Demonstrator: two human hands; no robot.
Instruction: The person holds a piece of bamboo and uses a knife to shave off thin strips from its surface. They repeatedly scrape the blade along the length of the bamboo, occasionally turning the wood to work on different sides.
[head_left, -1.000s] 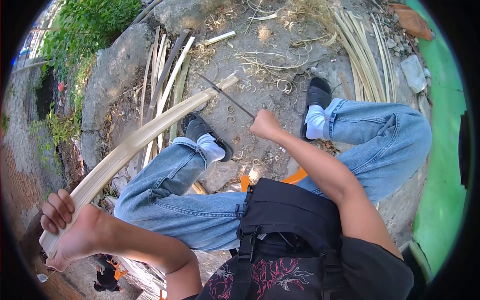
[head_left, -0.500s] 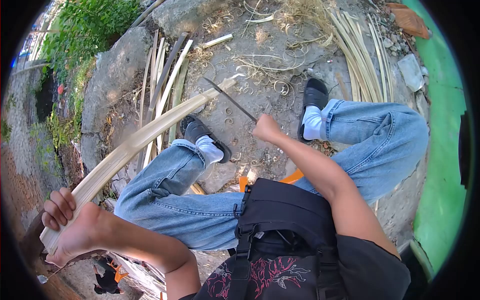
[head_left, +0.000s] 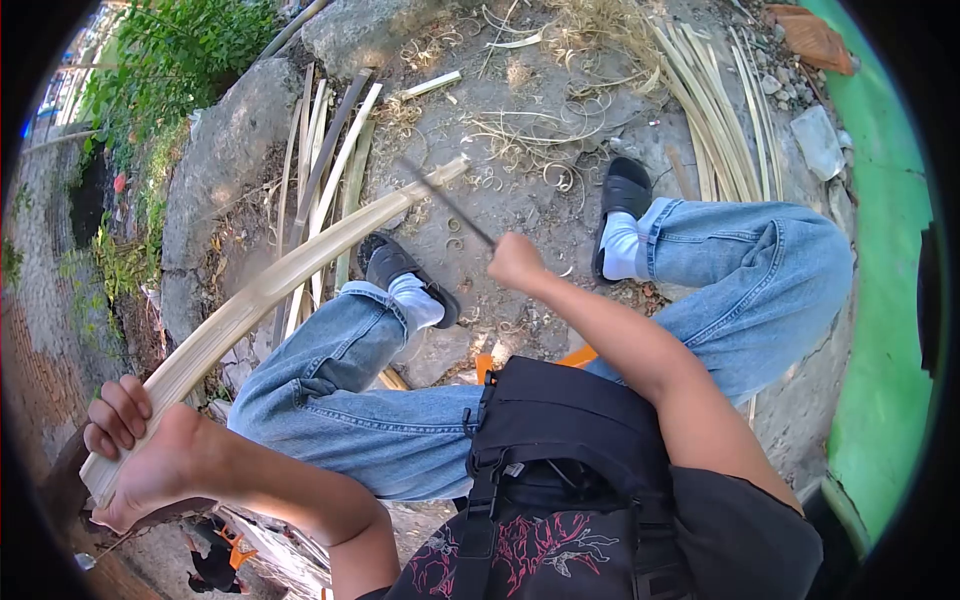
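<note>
My left hand (head_left: 145,455) is wrapped around the near end of a long pale bamboo strip (head_left: 290,275), which slants up across my left thigh toward the middle of the view. In my right hand (head_left: 516,262) is a knife (head_left: 450,208) with a long, dark, narrow blade, slightly smeared by motion. The blade crosses the strip near its far end, overlapping it in this view. The knife's handle is hidden inside my closed fingers.
Several split strips (head_left: 325,190) lie beyond my left foot, and a larger bundle (head_left: 705,110) rests at the upper right. Curled shavings (head_left: 540,130) litter the ground between. A green wall (head_left: 880,300) borders the right, a stone block (head_left: 230,160) the left. Another person (head_left: 215,565) shows at the lower left.
My right hand has shifted slightly left with the knife, the blade moving a little along the strip. A short curl at the strip's far tip is no longer there. My left hand stays in place.
</note>
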